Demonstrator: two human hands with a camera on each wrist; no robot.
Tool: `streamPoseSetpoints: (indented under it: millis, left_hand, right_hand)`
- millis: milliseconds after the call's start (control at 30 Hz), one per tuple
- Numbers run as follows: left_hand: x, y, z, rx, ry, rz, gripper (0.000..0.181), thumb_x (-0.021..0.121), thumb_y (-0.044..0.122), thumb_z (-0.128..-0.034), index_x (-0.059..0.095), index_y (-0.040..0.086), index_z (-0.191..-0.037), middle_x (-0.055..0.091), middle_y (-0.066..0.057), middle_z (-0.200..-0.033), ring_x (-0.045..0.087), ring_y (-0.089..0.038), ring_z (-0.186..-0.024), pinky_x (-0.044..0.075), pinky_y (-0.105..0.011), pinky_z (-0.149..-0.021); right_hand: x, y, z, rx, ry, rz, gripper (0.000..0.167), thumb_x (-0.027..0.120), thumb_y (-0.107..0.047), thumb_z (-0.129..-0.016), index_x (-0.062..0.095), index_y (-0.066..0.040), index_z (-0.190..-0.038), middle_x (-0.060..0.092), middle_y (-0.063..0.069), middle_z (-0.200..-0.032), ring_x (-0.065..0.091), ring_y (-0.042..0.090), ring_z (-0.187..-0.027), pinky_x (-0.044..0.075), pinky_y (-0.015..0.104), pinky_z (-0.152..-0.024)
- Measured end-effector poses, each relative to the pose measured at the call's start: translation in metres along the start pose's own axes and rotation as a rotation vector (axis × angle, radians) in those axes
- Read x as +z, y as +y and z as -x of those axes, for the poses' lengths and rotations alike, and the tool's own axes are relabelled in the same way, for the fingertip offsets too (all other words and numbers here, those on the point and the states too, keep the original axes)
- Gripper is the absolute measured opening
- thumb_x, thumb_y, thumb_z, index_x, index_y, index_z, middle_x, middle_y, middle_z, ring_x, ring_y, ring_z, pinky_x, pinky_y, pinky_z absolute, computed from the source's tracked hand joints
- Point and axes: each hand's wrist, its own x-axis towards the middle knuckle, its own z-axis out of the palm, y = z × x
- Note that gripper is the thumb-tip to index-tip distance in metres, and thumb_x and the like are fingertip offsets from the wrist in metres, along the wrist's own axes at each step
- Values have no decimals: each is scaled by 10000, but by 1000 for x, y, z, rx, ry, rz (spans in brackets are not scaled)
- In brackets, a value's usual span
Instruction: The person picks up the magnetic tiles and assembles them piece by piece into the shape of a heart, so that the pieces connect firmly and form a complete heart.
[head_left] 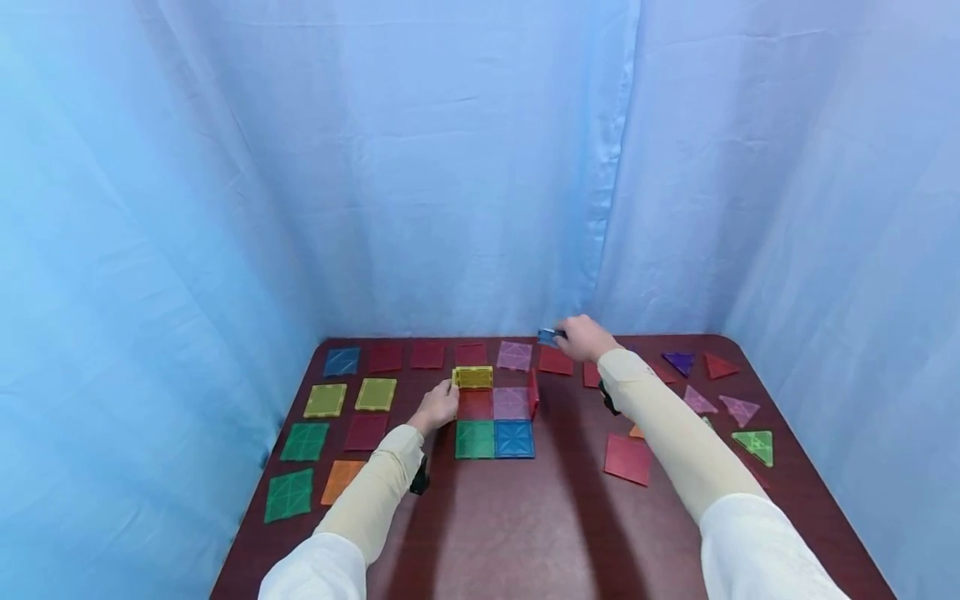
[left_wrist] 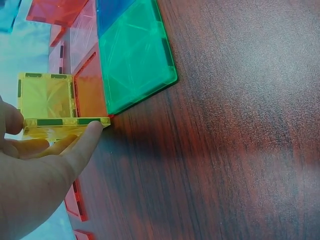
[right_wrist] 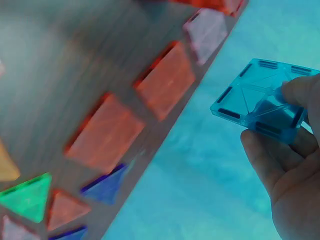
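Observation:
My left hand holds an upright yellow tile at its edges, at the left side of a flat red tile. Another yellow tile stands upright behind the red one. Flat pink, green and blue tiles join it in a square. Along the pink tile's right side stands a red tile. Raised at the table's far edge, my right hand pinches a clear blue square tile between thumb and fingers.
Loose square tiles lie on the table at the left, such as a green one, and along the far edge. At the right are triangles, including a green one, and a red square. Blue curtains surround the table.

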Motion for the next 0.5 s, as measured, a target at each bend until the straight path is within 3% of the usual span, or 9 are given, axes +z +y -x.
streamPoseSetpoints:
  millis: [167,300,500]
  left_hand:
    - [5,-2,2,11,-18,0,536,324,268,-1109,333,-27,-1556,418,-245,-1558,389,-422,-1447,370,-567,-1148]
    - [8,-3,1,24,-26,10,528,334,270,-1109,351,-18,-1551,456,-247,-1528,444,-417,-1408,403,-566,-1119]
    - [11,-1,-1,22,-29,9,542,327,296,-1111,339,-7,-1559,495,-242,-1491,514,-397,-1347,431,-551,-1099]
  right_hand:
    - [17,-20,-17,11,-6,-11,212,542,-143,-1042,703,-54,-1147,651,72,-845,543,188,-677,458,353,-641]
    - [34,-39,-20,27,-44,-12,280,552,-145,-1044,672,-45,-1276,707,128,-1067,644,216,-847,530,392,-745]
    - [61,-48,-19,76,-73,-64,388,552,-155,-1049,586,-52,-1422,657,184,-1305,649,215,-852,548,360,-730]
